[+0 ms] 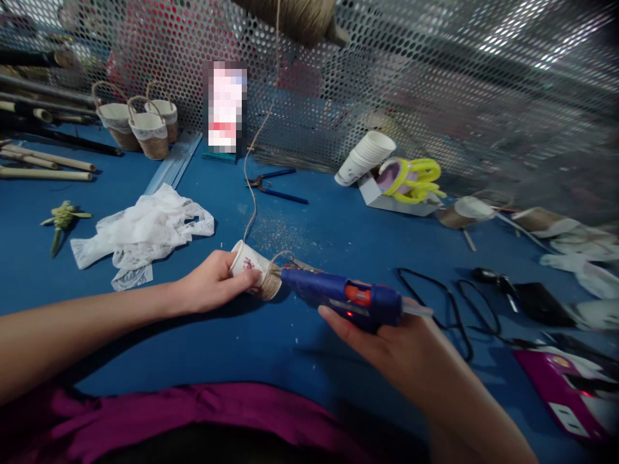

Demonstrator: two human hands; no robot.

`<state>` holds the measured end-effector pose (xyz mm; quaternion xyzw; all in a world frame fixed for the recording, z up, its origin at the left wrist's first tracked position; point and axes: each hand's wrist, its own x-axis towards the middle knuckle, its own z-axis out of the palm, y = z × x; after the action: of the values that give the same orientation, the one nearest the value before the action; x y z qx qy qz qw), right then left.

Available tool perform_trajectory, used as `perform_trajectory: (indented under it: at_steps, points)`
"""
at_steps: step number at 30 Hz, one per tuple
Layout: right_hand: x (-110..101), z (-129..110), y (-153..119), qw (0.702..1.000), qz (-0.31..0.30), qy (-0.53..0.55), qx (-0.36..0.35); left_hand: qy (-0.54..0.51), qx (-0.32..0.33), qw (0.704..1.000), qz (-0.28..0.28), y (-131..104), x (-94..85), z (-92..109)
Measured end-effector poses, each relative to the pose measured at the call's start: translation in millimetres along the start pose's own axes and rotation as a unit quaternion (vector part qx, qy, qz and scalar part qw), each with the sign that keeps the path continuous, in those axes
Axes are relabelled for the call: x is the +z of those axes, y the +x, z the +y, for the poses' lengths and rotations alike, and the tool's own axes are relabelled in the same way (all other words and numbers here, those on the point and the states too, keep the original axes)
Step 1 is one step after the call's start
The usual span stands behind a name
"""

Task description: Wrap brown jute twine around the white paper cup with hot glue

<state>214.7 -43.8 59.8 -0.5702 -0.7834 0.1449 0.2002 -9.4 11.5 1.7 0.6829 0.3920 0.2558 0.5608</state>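
My left hand [213, 281] is closed around a white paper cup [248, 259], which lies tilted with its mouth toward the upper left. Brown twine [271, 286] is wound around the cup's base end, and a strand of it runs up toward a big twine spool [300, 19]. In my right hand [387, 341] is a blue hot glue gun [341, 295] with a red light lit. Its nozzle is at the twine-wrapped part of the cup; whether it touches, I cannot tell. A clear glue stick [418, 310] sticks out of its back.
White lace [145, 232] lies left of the cup. Pliers [278, 187], three small twine baskets [149, 132] and a phone [225, 109] are farther back. Stacked paper cups [366, 158] stand by a white box [403, 201]. A black cable [447, 309] curls at the right.
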Motion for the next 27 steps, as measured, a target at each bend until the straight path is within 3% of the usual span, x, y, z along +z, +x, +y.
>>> perform_trajectory:
  at_steps: [10, 13, 19, 27]
  points:
    - [-4.1, 2.5, 3.4, 0.998, -0.049, -0.019, 0.046, 0.001, -0.012, 1.0, -0.019, 0.1, -2.2, -0.7]
    - [-4.7, 3.4, 0.7, 0.997, -0.065, -0.003, 0.031, 0.001, -0.009, 1.0, -0.026, 0.6, -2.9, -0.7]
    - [-5.1, -2.6, 5.3, 0.999, -0.035, -0.013, 0.014, -0.014, -0.018, 1.0, -0.022, 0.9, -1.9, -1.1]
    - [-5.4, -2.8, 2.4, 0.998, -0.043, 0.022, 0.036, -0.004, -0.008, 1.0, -0.024, 1.1, -2.2, -0.2]
